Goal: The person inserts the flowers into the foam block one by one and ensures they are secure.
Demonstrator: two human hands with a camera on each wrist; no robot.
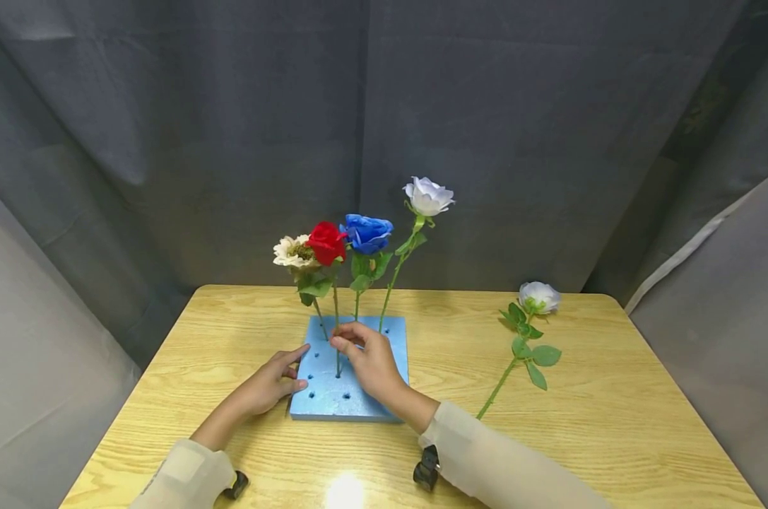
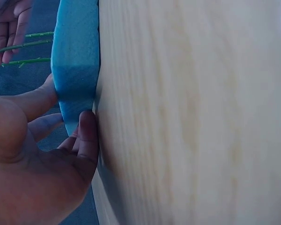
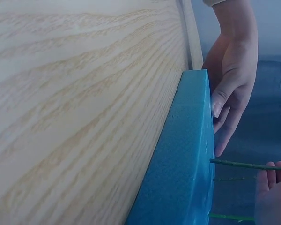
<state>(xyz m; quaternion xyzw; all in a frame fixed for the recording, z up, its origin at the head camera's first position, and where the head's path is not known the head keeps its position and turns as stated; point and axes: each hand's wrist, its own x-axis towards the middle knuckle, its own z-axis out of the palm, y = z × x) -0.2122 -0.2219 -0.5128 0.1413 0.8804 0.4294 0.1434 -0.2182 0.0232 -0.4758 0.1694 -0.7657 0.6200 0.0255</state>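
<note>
My right hand (image 1: 372,360) pinches the stem of a red rose (image 1: 326,242) between thumb and fingers; the stem's lower end meets a hole in the blue foam block (image 1: 323,406). At the block's left edge, my left hand (image 1: 270,382) rests with fingers extended, its thumb and fingertips touching the foam, as the left wrist view also shows. Standing in the block behind the right hand are a cream flower (image 1: 290,252), a blue rose (image 1: 367,233) and a tall white rose (image 1: 429,196) that leans right. Several bare holes show in the block's top.
Another white rose (image 1: 539,297) lies on the wooden table (image 1: 612,396) to the right, its leafy stem reaching toward the right sleeve (image 1: 504,459). Grey curtains (image 1: 263,141) hang behind the table and on both sides.
</note>
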